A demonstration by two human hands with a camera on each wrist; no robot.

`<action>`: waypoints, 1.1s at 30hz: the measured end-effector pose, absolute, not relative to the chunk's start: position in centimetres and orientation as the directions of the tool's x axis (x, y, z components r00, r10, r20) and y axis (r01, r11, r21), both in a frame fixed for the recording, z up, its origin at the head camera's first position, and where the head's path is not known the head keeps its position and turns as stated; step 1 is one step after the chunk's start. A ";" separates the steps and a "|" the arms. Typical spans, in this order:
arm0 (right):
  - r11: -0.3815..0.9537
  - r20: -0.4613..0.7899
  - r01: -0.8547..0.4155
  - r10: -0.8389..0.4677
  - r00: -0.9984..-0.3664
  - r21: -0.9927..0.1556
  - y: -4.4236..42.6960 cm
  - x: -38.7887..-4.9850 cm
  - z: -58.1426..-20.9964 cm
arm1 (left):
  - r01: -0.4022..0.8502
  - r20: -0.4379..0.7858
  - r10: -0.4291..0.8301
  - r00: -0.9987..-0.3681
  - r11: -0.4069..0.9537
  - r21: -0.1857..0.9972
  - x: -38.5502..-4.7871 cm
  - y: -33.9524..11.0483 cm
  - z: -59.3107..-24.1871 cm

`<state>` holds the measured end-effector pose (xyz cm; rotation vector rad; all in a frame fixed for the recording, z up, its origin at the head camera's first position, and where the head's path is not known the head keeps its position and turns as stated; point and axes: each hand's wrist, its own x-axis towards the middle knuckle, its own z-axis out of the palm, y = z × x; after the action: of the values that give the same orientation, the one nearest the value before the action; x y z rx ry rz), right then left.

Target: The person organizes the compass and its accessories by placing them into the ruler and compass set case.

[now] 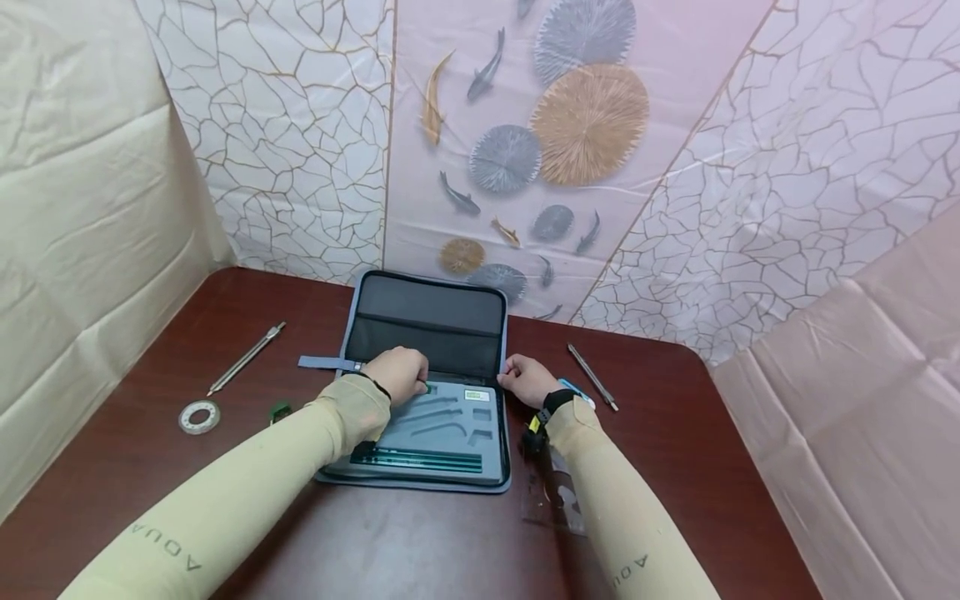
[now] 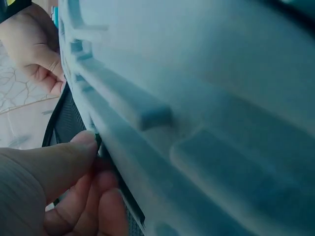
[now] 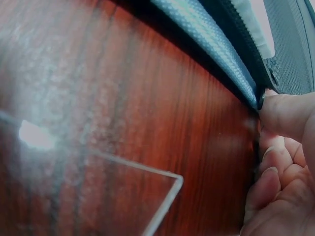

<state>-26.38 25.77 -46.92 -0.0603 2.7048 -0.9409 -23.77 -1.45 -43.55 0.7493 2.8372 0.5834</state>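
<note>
A zip case (image 1: 431,325) lies open on the table, its grey foam insert (image 1: 491,458) showing shaped slots and several dark green pencils (image 1: 420,459) in the front recess. My left hand (image 1: 397,373) is over the insert's back edge. In the left wrist view its thumb and fingers pinch a small dark green piece (image 2: 98,142), mostly hidden, so its kind is unclear. At the case's back right corner, by the hinge, my right hand (image 1: 527,380) grips the edge (image 3: 246,83) between thumb and curled fingers.
On the left lie a metal compass-like tool (image 1: 246,360), a white ring-shaped disc (image 1: 199,417) and a small green item (image 1: 280,411). Near the right arm are a thin metal pen-like tool (image 1: 592,377), a blue-edged item (image 1: 576,392) and a clear plastic sheet (image 1: 551,508).
</note>
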 end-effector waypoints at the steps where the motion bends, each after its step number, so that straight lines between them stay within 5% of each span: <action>1: 0.788 -0.245 0.052 -0.127 -0.961 -0.614 25.8 -26.4 -47.0 | 0.447 -0.038 0.502 -0.864 0.799 0.402 -23.7 -1.4 -43.6; 24: 0.790 -0.242 0.068 -0.105 -0.965 -0.610 25.7 -26.6 -47.0 | 0.502 -0.073 0.539 -0.839 0.819 0.279 -23.6 0.0 -42.9; 33: 0.779 -0.254 0.090 -0.092 -0.963 -0.620 25.7 -26.2 -47.0 | 0.408 -0.113 0.458 -0.881 0.860 0.306 -24.8 0.1 -43.9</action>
<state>-26.24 25.65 -47.04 -0.0018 2.7015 -0.9621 -24.84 0.14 -43.88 0.6705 2.8526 0.4090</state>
